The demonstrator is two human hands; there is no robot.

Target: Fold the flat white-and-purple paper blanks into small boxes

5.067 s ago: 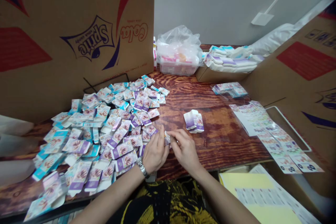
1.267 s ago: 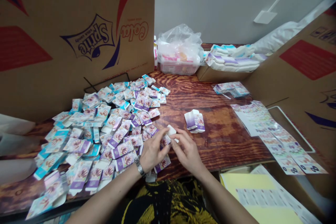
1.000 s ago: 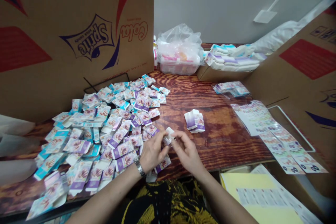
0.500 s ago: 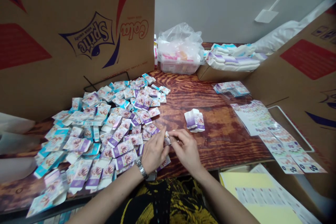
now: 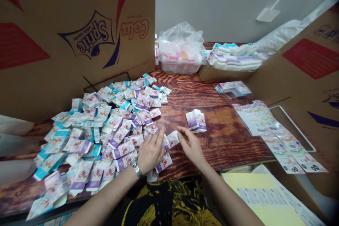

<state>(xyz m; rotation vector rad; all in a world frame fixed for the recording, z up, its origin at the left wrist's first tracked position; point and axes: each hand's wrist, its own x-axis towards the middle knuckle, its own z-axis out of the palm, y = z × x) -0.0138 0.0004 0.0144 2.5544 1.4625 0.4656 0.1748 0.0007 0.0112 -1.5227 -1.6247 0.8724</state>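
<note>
Between my two hands a small white and purple box (image 5: 172, 139) with a printed hand picture lies near the table's front. My right hand (image 5: 191, 146) touches its right end with fingers curved and apart. My left hand (image 5: 151, 152), with a metal watch at the wrist, is spread low over the right edge of a heap of small boxes (image 5: 91, 127), purple and blue ones mixed. Its fingers are stretched out; the palm side is hidden. Beyond my right hand sits a small stack of flattened purple and white boxes (image 5: 196, 121).
A large cardboard carton (image 5: 79, 42) stands at the left, another (image 5: 304, 88) at the right. Behind are a plastic-bagged tub (image 5: 181, 61) and a box of packets (image 5: 230, 74). Printed sheets (image 5: 278, 141) lie right; yellow paper (image 5: 251, 180) is lower right.
My hands have moved apart, the left one leftward and the right one slightly rightward. The small box that was pinched between them now shows flat, and my left fingers have straightened.
</note>
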